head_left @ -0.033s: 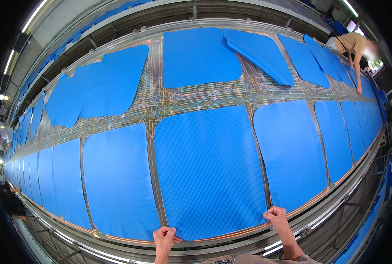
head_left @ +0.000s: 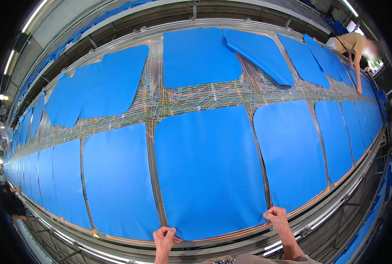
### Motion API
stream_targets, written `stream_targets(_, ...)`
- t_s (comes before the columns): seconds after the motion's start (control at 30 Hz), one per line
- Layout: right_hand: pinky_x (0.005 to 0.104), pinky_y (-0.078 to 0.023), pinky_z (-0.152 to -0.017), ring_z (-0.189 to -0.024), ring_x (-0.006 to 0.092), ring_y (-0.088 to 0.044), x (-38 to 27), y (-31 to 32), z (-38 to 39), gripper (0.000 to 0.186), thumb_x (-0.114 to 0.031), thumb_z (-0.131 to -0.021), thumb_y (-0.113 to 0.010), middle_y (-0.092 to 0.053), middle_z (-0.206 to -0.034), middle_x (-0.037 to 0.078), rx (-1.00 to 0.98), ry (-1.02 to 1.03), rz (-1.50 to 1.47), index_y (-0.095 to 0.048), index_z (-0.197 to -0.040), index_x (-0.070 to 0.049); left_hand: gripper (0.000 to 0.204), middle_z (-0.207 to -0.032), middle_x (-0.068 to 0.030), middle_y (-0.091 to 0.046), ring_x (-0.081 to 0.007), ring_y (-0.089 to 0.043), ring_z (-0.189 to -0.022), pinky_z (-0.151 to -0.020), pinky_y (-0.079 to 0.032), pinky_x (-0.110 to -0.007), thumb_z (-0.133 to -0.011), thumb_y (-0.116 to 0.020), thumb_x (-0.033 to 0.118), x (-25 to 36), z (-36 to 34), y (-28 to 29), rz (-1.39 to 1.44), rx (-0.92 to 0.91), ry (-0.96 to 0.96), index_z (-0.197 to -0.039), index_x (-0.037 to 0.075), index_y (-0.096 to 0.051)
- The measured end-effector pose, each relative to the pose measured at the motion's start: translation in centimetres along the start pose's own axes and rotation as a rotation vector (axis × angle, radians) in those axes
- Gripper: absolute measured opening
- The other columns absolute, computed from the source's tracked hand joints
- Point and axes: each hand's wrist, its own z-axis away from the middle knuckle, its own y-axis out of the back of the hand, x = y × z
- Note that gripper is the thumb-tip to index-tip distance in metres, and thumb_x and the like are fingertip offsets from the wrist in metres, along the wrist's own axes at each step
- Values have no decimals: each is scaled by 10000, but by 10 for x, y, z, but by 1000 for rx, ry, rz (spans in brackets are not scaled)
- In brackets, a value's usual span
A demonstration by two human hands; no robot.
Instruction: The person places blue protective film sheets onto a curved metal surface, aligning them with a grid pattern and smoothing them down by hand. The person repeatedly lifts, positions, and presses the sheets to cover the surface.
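Note:
Directly in front of me a blue textured fabric panel (head_left: 211, 171) lies flat on the long table. My left hand (head_left: 165, 240) pinches its near left corner between thumb and fingers. At the near right corner, my right hand (head_left: 276, 218) is closed in a pinch on the same panel. Both hands are at the table's near edge, beside the orange lines there. A similar blue panel (head_left: 119, 180) lies to the left, and another (head_left: 290, 149) to the right, each separated from the middle one by a narrow dark gap.
Across the table, more blue panels (head_left: 200, 57) lie in a far row, one with a folded-over edge (head_left: 260, 55). A line-marked table surface (head_left: 196, 100) shows between rows. Another person (head_left: 352, 46) leans in at the far right. A metal rail (head_left: 310, 220) borders the near side.

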Motion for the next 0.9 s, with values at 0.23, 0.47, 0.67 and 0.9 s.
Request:
stream_targets(0.23, 260, -529, -417, -479, 100, -555, -4, -2, 2, 137, -57, -765, -699, -561, -603, 33, 10, -4, -2, -598, -699, 10, 207, -570, -108, -578, -208, -632, -477, -393, -487, -267, -839, -615, 95, 1, 0, 0, 4, 1, 7, -715, -67, -576)
stream_targets(0.47, 262, -531, -421, -478, 104, -559, -4, -3, 2, 140, -59, -766, -699, -559, -604, 32, 10, -5, -2, -598, -702, 12, 203, -571, -105, -574, -213, -634, -476, -392, -490, -271, -849, -606, 85, -2, 0, 1, 38, -16, -8, -716, -66, -577)
stream_targets(0.67, 263, -531, -422, -464, 108, -559, -3, -2, 2, 146, -69, -768, -701, -558, -597, 33, 9, -8, -10, -597, -700, 8, 210, -570, -100, -573, -208, -634, -478, -396, -488, -267, -848, -606, 89, -2, -1, 1, 29, -23, -19, -706, -63, -576)
stream_targets(0.9, 262, -529, -421, -462, 108, -559, -2, -2, 1, 146, -58, -776, -691, -557, -592, 33, 1, 7, 0, -594, -689, 7, 210, -573, -100, -580, -202, -635, -484, -405, -491, -263, -845, -609, 85, 2, 1, -1, -12, 6, 6, -698, -62, -576)
